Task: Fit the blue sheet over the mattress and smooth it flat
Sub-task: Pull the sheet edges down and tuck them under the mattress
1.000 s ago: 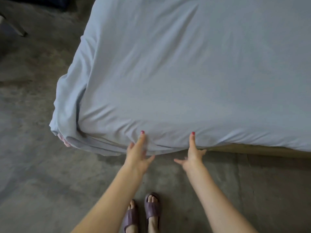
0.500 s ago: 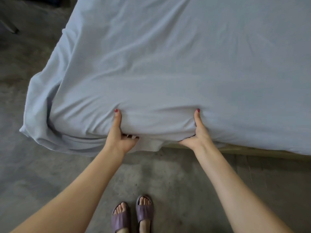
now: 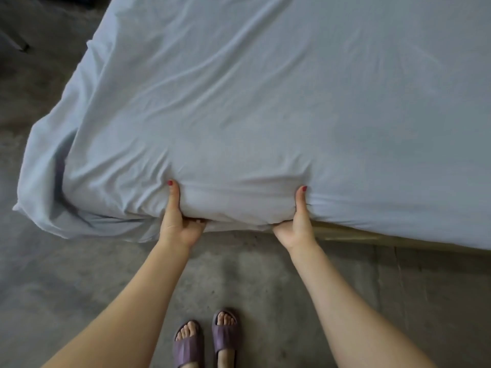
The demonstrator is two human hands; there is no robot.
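The pale blue sheet (image 3: pixel 265 102) covers the mattress and fills most of the view, with soft wrinkles running across its top. At the near edge my left hand (image 3: pixel 178 221) grips the sheet, thumb on top and fingers curled under the hem. My right hand (image 3: pixel 296 224) grips the same edge further right, thumb up and fingers hidden beneath. The cloth bunches into a fold between my two hands. The near left corner (image 3: pixel 45 197) hangs loose and baggy. The mattress itself is hidden under the sheet.
A tan bed base edge (image 3: pixel 372 236) shows under the sheet to the right. Grey concrete floor (image 3: pixel 66 274) lies in front and to the left. My feet in purple slippers (image 3: pixel 207 338) stand close to the bed. A dark object (image 3: pixel 18 45) sits far left.
My hands went from open fingers just touching the edge to gripping it with fingers tucked under. The sheet now bunches between them, and the view has moved closer to the bed.
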